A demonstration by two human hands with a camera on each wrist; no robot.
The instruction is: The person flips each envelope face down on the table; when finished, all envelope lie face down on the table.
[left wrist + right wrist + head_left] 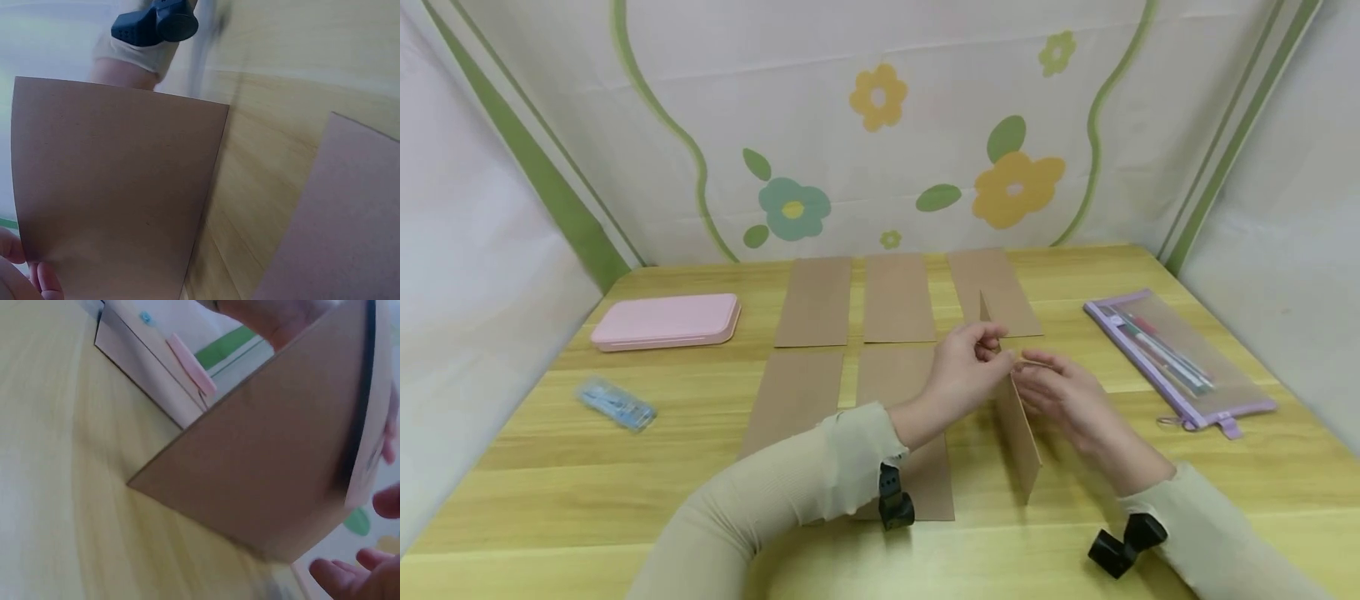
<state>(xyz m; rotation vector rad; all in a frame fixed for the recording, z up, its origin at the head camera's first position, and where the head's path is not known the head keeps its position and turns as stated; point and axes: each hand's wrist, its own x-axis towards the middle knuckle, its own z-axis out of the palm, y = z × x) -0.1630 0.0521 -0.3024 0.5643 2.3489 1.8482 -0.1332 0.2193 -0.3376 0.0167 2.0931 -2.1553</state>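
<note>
My left hand (968, 367) pinches the upper edge of a brown card (1021, 437), which stands upright on its long edge, slightly bent. In the left wrist view that card (125, 181) shows its broad face, with fingertips at its edge. On the card's other side is my right hand (1071, 404), fingers bent loosely near the top edge. In the right wrist view the right hand's fingers (350, 575) are spread beside the card (250, 444), apart from it. A pale strip (369, 450) runs along the card's edge there; whether it is a fold cannot be told.
Three flat brown cards (897, 300) lie in a back row, two more (797, 387) in front of them. At left are a pink case (666, 321) and a clear blue item (617, 404). A purple-edged mesh pouch (1187, 358) with pens lies at right.
</note>
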